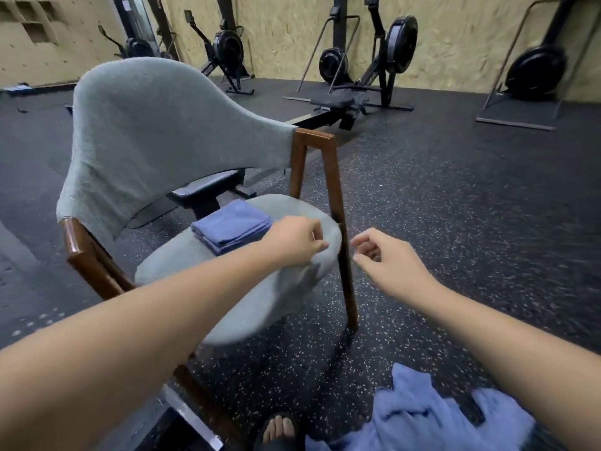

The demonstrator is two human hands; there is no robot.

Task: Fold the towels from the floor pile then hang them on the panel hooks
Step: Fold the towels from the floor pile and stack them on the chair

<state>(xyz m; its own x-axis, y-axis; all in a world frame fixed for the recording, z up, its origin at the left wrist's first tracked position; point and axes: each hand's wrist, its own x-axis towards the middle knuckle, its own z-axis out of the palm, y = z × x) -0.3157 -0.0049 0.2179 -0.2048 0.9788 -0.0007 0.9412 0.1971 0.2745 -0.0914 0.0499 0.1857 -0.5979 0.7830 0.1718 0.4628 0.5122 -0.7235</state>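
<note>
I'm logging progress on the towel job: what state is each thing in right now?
Folded towel: folded, lying on the chair seat.
Towel pile: crumpled, unfolded, on the floor.
Chair: upright.
Left hand: empty, fingers loosely curled, over the seat.
Right hand: empty, fingers loosely curled.

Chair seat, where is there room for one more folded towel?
The front of the grey seat is bare, from the folded blue towels to the near edge. The back part is crowded by that stack, and the left hand hovers over the right side.
</note>
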